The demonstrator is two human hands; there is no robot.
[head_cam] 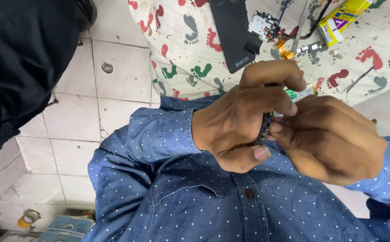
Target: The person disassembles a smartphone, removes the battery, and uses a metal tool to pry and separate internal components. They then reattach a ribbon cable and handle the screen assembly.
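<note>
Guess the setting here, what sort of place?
Probably a small phone repair bench. A dark phone panel, a bare circuit board and an orange flex cable lie on a footprint-patterned cloth, and both hands work a small part.

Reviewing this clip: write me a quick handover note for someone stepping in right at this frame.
Left hand: gripping a thin dark phone part edge-on, close above the lap.
Right hand: fingertips pinching at that part's edge.
On the footprint-patterned cloth: dark phone back panel, small circuit board, orange flex cable, yellow glue tube.
Done: phone is already in pieces.
Left: the held part is still being worked; what exactly the fingers do is hidden.
</note>
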